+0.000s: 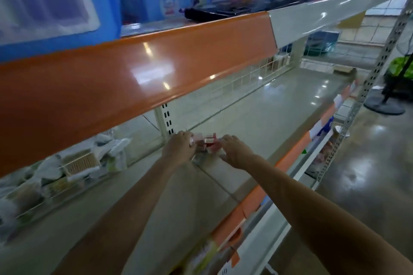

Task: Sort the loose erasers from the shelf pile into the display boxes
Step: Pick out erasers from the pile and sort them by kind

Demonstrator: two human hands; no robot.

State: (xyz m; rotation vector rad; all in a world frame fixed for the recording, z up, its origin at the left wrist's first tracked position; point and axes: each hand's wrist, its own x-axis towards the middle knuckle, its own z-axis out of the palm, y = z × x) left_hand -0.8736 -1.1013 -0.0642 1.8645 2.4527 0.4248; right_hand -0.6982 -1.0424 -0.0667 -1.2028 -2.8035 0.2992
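Both your arms reach deep onto the grey shelf, under the orange price rail. Your left hand has its fingers curled round a small red-and-white eraser at the left edge of the eraser pile. Your right hand lies palm-down, just right of the pile, its fingers reaching in and touching it; whether they pinch anything you cannot tell. The pile sits near the shelf's back, beside the slotted upright. Bagged goods lie to the left.

A glossy grey shelf carries small red-and-white boxes and, leftward, plastic-wrapped packs.
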